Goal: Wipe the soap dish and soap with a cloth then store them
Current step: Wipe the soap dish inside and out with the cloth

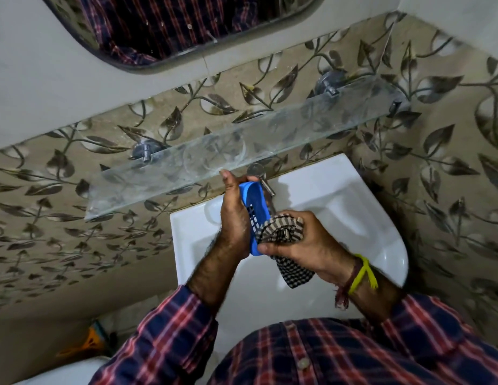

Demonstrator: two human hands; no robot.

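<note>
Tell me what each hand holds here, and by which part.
The left hand grips the blue soap dish along its long side edge, tilted on edge over the sink. The right hand holds the bunched checked cloth against the dish.

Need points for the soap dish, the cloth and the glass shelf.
soap dish point(255, 215): head view, on the blue slotted face between the hands.
cloth point(281, 229): head view, on the bunched checked part pressed against the dish.
glass shelf point(270, 134): head view, on the bare middle of the pane.
</note>
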